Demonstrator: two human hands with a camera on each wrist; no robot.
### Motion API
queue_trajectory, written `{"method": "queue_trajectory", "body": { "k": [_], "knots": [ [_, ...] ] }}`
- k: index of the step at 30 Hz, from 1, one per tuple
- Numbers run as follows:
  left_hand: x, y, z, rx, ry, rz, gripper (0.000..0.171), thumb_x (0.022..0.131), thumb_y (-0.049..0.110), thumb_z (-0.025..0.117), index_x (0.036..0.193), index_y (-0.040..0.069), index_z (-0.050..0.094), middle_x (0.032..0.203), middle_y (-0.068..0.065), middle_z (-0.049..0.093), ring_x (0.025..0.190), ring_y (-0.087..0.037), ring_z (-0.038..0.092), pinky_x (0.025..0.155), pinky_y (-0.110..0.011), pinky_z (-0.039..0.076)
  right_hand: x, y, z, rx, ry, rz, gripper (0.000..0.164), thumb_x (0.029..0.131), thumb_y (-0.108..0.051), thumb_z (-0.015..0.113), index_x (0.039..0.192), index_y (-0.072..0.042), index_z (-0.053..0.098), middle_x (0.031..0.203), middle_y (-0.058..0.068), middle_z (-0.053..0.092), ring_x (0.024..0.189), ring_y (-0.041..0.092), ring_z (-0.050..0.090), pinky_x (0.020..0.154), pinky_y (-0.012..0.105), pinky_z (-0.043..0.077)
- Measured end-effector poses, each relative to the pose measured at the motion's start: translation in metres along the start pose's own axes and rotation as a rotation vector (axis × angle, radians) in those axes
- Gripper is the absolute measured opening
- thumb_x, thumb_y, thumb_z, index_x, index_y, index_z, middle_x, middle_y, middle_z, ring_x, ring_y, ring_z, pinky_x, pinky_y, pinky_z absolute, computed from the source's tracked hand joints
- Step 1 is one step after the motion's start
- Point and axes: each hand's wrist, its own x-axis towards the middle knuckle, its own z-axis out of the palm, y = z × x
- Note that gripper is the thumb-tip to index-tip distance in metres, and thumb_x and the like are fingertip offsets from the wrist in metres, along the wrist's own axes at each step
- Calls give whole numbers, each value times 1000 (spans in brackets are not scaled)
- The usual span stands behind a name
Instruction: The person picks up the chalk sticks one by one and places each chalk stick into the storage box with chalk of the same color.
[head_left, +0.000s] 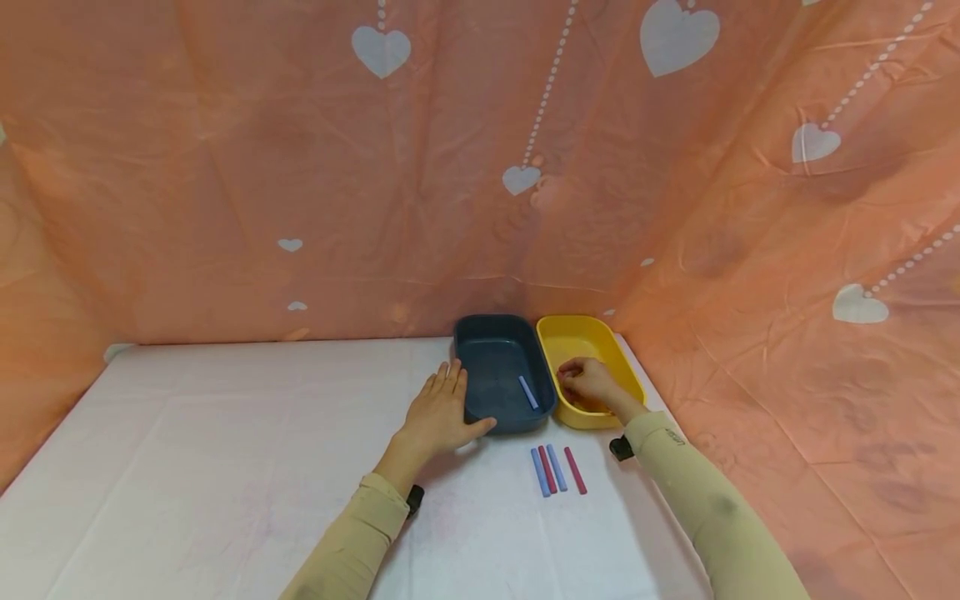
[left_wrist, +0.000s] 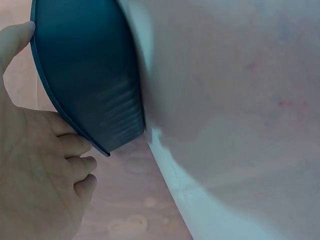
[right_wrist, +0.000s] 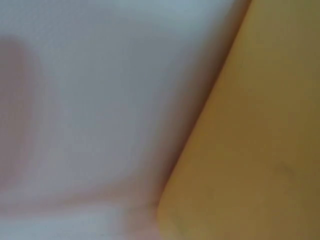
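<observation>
My left hand (head_left: 441, 414) rests its straight fingers and spread thumb along the near left rim of a dark blue tray (head_left: 491, 412). In the left wrist view, the thumb and fingers (left_wrist: 77, 145) touch that rim from outside. One blue chalk stick (head_left: 528, 392) lies inside the tray on its right side. My right hand (head_left: 592, 382) reaches down into a yellow tray (head_left: 626, 379), fingers bent; I cannot tell whether they hold anything. Only the yellow tray's outer wall (right_wrist: 250, 125) and white cloth show in the right wrist view.
Several chalk sticks lie on the white cloth before the trays, blue (head_left: 540, 472) and red (head_left: 575, 471) among them. The two trays stand side by side at the table's back right corner. An orange curtain (head_left: 375, 208) with white hearts hangs behind and along the right side.
</observation>
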Motion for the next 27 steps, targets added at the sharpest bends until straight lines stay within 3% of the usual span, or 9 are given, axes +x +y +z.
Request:
{"method": "queue_trajectory", "body": {
  "k": [9,18,27],
  "knots": [
    [0,0,0,-2,4,4,105,93,66,62,159,-9,30,169,-25,21,158,-40,17,127,-51,19,-2,-2,1,-18,4,-7,26,97,-2,66,119,11,66,95,15,69,75,18,62,67,21,53],
    [-1,0,0,-9,-4,1,105,93,66,62,159,-9,30,169,-24,21,158,-40,16,127,-51,19,-5,-6,-1,-91,4,4,29,98,-7,67,122,8,67,102,15,70,85,22,62,76,23,53],
    [-1,0,-1,-13,-18,-4,106,93,67,61,159,-9,28,170,-24,19,159,-39,15,128,-51,18,-13,-12,-4,-11,-9,-9,32,100,-4,65,127,12,62,106,21,67,79,21,60,69,22,53]
  ]
}}
